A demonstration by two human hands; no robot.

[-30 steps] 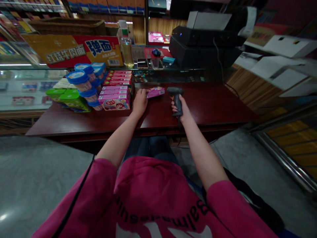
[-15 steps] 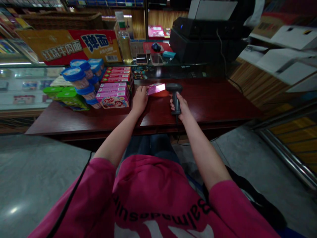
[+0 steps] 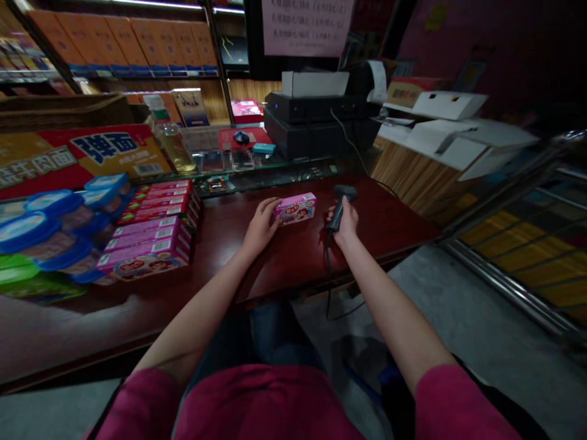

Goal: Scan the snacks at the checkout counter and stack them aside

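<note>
My left hand (image 3: 265,225) grips the left end of a pink snack box (image 3: 297,209), whose printed front faces me at the table surface. Wrapped around the handle of a dark grey barcode scanner (image 3: 338,212) is my right hand (image 3: 347,219). The scanner's head sits to the right of the box, apart from it, and its cord hangs over the table edge. To the left stand rows of pink boxes (image 3: 145,252) and red boxes (image 3: 160,198). Blue-lidded tubs (image 3: 57,208) are stacked beside them, with green packages (image 3: 27,278) in front.
A dark red wooden table (image 3: 275,269) spans the front. Behind it are a noodle carton (image 3: 105,150), a bottle of yellowish liquid (image 3: 173,143), a mouse (image 3: 241,137) and a black printer or cash-drawer stack (image 3: 293,128). White cartons (image 3: 440,143) lie at right, near a metal rack (image 3: 504,287).
The view has turned right and up. The pink box now shows its printed front without the scanner's bright light on it. The scanner has tilted and stands farther from the box.
</note>
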